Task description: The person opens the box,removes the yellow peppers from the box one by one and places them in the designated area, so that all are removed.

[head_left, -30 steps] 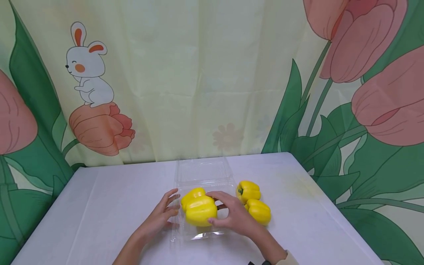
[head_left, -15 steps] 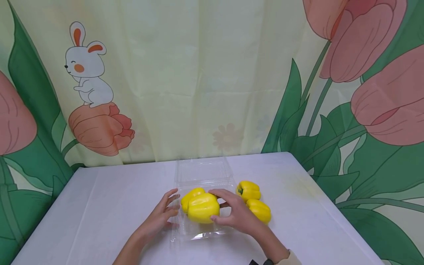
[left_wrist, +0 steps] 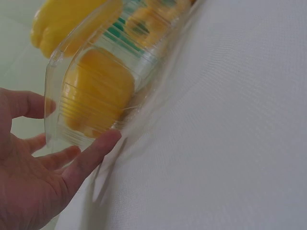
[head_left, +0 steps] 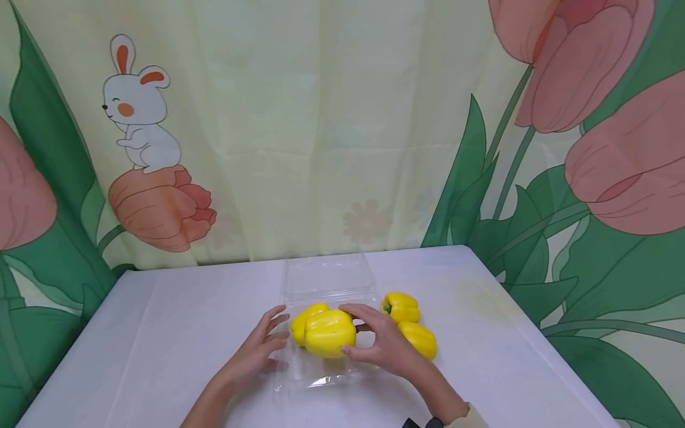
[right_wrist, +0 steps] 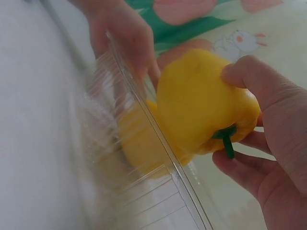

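A yellow bell pepper (head_left: 329, 333) is being gripped by the right hand (head_left: 381, 345), with the thumb and fingers curled round its stem end, and is being held just above the open clear plastic clamshell box (head_left: 321, 371) on the white bench (head_left: 160, 333). In the right wrist view the pepper is being held at the box's rim, its green stem pointing toward the palm. A second yellow pepper (head_left: 304, 318) is already lying inside the tray, touching the held one on its far left side. The left hand (head_left: 255, 351) is being kept released, its straight fingers resting against the left wall of the box, apparently steadying it. Two more yellow peppers (head_left: 409, 324) are lying on the bench just to the right of the box, behind the right hand. Judged from this, the packing is being carried out partway: one pepper is in, one is being placed, two are waiting, and the hinged lid (head_left: 326, 274), lying flat behind the tray, is not yet closed.
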